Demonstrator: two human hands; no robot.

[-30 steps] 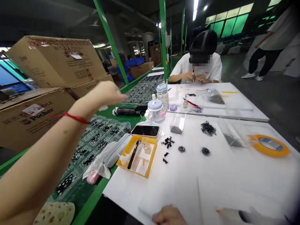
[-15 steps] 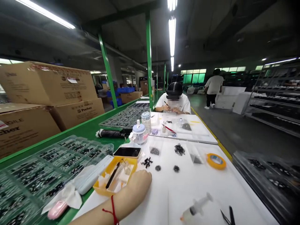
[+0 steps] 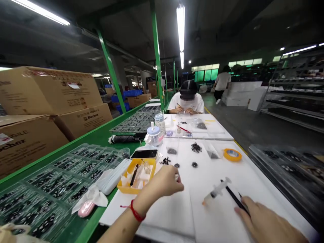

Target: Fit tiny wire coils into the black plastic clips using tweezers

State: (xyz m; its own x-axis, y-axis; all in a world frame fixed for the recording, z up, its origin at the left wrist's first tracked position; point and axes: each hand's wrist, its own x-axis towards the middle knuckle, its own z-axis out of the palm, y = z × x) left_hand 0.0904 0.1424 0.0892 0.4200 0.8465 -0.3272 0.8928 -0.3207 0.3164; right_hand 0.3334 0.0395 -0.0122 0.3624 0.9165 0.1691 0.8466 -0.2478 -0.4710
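My left hand [image 3: 168, 180], with a red string on the wrist, is over the white table [image 3: 172, 212], its fingers curled together; a small pale bit shows at them, too small to name. At the lower right my right hand [image 3: 265, 219] has thumb and fingers around black tweezers [image 3: 235, 198]. A syringe [image 3: 216, 192] lies left of the tweezers. Beyond my left hand are small piles of black parts [image 3: 194, 164], a larger black pile [image 3: 196, 147] and clear containers of dark bits [image 3: 172, 150]. The yellow tray [image 3: 124, 189] with a black tool is left of that hand.
Orange tape [image 3: 232, 155] lies at the right. A phone [image 3: 144, 154], a lidded cup [image 3: 153, 135] and compartment trays [image 3: 68, 168] stand left. Cartons [image 3: 55, 91] are beyond. A person [image 3: 187, 101] sits opposite; another [image 3: 222, 82] is farther back.
My left hand has moved right, away from the yellow tray. My right hand has come into view at the lower right and taken hold of the tweezers. The far person has moved left.
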